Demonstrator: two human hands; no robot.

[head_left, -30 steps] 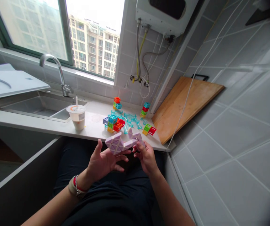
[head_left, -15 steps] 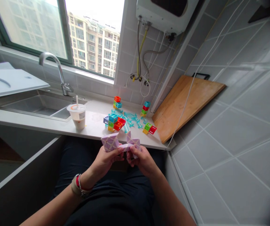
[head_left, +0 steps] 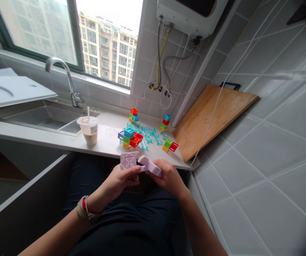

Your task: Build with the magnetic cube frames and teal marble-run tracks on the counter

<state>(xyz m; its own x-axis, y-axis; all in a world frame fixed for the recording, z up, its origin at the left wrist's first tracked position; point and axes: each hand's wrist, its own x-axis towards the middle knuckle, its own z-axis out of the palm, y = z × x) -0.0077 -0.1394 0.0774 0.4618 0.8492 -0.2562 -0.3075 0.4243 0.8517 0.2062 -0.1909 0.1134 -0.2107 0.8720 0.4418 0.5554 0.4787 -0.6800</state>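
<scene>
Between my two hands is a lilac and white snake puzzle (head_left: 128,162), made of linked wedge segments and held just in front of the counter's edge, above my lap. My left hand (head_left: 121,179) is closed on its flat, folded left part, with the thumb along the lower edge. Around the angled right part my right hand (head_left: 168,177) is closed; its back faces up and hides most of its fingers. On the counter (head_left: 107,122) just beyond stands a cluster of coloured cube frames (head_left: 130,138) in blue, green, yellow and red.
A lidded drink cup (head_left: 89,131) with a straw stands left of the cubes, near the sink (head_left: 46,115). Clear teal connector pieces (head_left: 149,133) lie among small cube stacks (head_left: 165,122). A wooden board (head_left: 214,119) leans against the right wall.
My right hand has turned over, back upward, swinging the puzzle's right part into a slanted bar. The left part has tilted and now shows its flat face more squarely.
</scene>
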